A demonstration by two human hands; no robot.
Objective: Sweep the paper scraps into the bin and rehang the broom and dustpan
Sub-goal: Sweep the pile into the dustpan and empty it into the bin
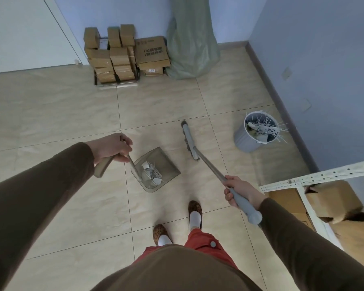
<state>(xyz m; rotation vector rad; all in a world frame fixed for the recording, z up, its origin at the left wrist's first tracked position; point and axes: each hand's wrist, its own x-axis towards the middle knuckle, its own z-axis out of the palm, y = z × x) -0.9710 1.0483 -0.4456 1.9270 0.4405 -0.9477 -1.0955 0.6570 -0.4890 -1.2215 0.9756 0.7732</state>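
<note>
My left hand (111, 147) grips the beige handle of a translucent grey-brown dustpan (163, 162) that stands on the tiled floor in front of my feet. White paper scraps (152, 174) lie inside the pan near its back wall. My right hand (239, 191) grips the grey handle of a broom (190, 141). The broom's head rests on the floor just right of the pan, apart from it. A grey round bin (243, 137) stands further right by the wall, with white strips and paper sticking out of it.
Stacked cardboard boxes (114, 57) and a green sack (190, 43) stand against the far wall. A white metal shelf frame (315, 177) with cardboard boxes is at the right. A white door (25, 32) is at the far left. My slippered feet (177, 223) are below the pan.
</note>
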